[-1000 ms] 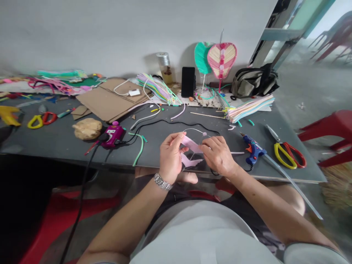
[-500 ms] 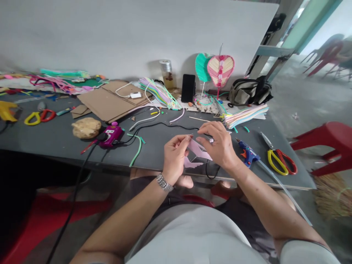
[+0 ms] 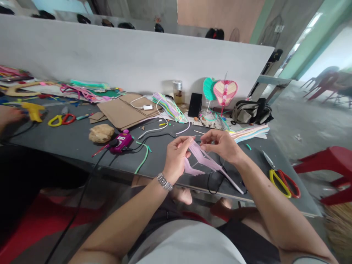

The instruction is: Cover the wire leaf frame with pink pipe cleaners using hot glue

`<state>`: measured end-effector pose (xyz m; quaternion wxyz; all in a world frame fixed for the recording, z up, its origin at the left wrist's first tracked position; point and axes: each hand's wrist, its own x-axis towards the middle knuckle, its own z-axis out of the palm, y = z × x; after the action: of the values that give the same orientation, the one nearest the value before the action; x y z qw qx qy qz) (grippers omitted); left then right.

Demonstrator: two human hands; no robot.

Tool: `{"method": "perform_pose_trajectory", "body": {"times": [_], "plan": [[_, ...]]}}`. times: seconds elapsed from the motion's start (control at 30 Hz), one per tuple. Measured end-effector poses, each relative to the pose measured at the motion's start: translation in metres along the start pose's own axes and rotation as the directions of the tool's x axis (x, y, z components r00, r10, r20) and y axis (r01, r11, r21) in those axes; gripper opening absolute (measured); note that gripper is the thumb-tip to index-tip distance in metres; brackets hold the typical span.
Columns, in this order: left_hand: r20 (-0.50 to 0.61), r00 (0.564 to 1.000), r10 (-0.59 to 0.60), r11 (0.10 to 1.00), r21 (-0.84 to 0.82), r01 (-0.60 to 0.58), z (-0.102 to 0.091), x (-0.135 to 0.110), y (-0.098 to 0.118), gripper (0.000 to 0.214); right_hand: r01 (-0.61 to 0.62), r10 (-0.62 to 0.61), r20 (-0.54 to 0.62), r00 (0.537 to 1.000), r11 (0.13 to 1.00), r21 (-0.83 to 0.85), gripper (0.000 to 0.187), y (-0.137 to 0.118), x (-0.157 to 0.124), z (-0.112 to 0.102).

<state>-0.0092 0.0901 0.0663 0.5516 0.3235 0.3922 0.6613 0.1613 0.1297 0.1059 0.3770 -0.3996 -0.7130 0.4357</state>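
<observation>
My left hand (image 3: 176, 158) and my right hand (image 3: 221, 145) are raised together above the near edge of the dark table (image 3: 68, 137). Both pinch a pale pink bundle of straws (image 3: 202, 160) that fans out between them and trails down to the right. The left fingers grip its upper end, and the right fingers pinch it just beside them. A thin wire loop runs between the two hands. A metal watch sits on my left wrist.
A purple glue gun (image 3: 121, 142) with black cable lies left of my hands. Yellow-and-red scissors (image 3: 282, 179) lie at right, another pair (image 3: 61, 119) at far left. Cardboard (image 3: 121, 112), straw bundles (image 3: 249, 132), a phone (image 3: 195, 105), fan shapes (image 3: 224, 92), a bag (image 3: 251, 112), red stool (image 3: 327, 165). Another person's hand (image 3: 9, 115) far left.
My head has tilted up, so the table sits lower in view. Both hands lifted the pink straw piece off the table, and its long end now hangs down to the right.
</observation>
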Motion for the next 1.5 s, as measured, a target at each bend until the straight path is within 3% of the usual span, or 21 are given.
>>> {"method": "perform_pose_trajectory", "body": {"times": [0.13, 0.3, 0.43, 0.6, 1.03, 1.5], "plan": [[-0.004, 1.000, -0.002, 1.000, -0.009, 0.002, 0.001, 0.002, 0.007, 0.029, -0.115, 0.113, 0.056, 0.992, 0.992, 0.043, 0.031, 0.000, 0.000, 0.010], [0.021, 0.999, -0.038, 0.999, 0.002, 0.038, -0.001, -0.001, 0.009, 0.034, -0.152, 0.155, -0.025, 0.988, 0.984, 0.088, 0.027, 0.010, 0.000, 0.017], [0.015, 0.999, -0.043, 0.999, -0.032, 0.044, -0.002, -0.001, 0.007, 0.025, -0.177, 0.183, -0.052, 0.982, 0.979, 0.105, 0.025, 0.013, 0.000, 0.017], [0.037, 0.998, -0.045, 0.999, 0.028, 0.044, -0.003, 0.000, 0.002, 0.016, -0.194, 0.195, 0.004, 0.981, 0.977, 0.091, 0.030, 0.014, -0.003, 0.020], [0.062, 0.995, -0.077, 0.993, 0.089, 0.072, -0.006, 0.002, -0.001, 0.030, -0.194, 0.193, 0.031, 0.981, 0.979, 0.068, 0.024, 0.020, -0.003, 0.019], [0.051, 0.997, -0.064, 0.971, 0.232, 0.051, -0.005, 0.006, -0.005, 0.027, -0.180, 0.175, 0.070, 0.982, 0.981, 0.075, 0.023, 0.033, -0.006, 0.019]]}}
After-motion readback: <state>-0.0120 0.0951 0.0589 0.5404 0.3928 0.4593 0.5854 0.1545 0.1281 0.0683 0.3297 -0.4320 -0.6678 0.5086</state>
